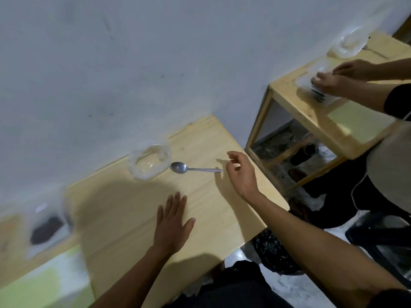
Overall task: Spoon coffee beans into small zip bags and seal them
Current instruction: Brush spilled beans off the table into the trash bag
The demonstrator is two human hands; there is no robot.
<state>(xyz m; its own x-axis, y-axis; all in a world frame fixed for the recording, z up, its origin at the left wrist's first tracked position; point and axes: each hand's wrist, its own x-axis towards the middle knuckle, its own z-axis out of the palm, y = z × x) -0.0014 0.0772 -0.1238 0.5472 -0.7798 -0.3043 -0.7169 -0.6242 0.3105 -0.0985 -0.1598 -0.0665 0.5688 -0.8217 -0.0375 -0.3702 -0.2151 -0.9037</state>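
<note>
A metal spoon [191, 168] lies on the wooden table [124, 218], its bowl next to a clear plastic container [149, 162] near the wall. My right hand [241, 172] hovers just right of the spoon's handle end with fingers loosely curled, holding nothing. My left hand [173, 223] rests flat on the table with straight fingers. At the far left a blurred clear bag [45, 230] holds dark coffee beans.
Another person's two hands [340, 77] handle clear bags on a second wooden table [311, 112] at the upper right, where another clear container [347, 44] stands. A grey wall runs behind the tables. Dark items lie on the floor between the tables.
</note>
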